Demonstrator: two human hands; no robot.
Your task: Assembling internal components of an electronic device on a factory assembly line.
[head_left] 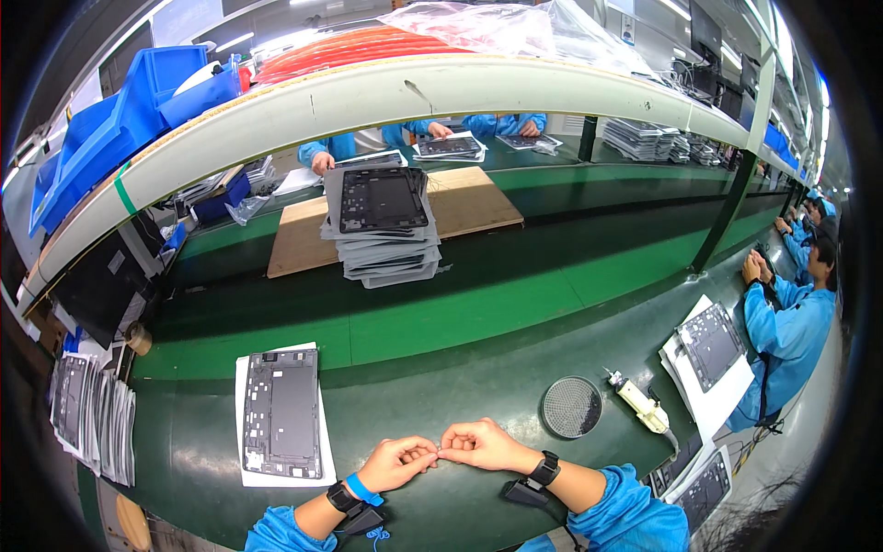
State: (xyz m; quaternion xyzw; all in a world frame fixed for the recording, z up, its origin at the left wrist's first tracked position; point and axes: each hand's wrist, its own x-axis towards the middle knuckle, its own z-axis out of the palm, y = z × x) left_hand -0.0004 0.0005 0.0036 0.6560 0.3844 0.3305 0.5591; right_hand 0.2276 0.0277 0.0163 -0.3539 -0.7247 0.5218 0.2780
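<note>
Dark green and glossy, the worktop sweeps across the view, bent by the lens, with a brighter green strip running along behind it. Up top, a pale shelf arches over, loaded with blue bins and red-orange material partly under clear plastic film; off to the right, co-workers in blue line the bench. Down front, the left hand and right hand come tip to tip above the worktop, fingers pressed together on each; whether some tiny piece sits between them, I cannot tell. Near the left hand, a grey tablet housing lies on a white sheet, while a round dish and a cream power screwdriver rest to the right. Now the print: a pale label on a black panel at far left, its lettering too small to read. Overhead, the shelf hides the heads of the people opposite; the person's own sleeves are cut off below, and the black lens rim swallows the corners.
</note>
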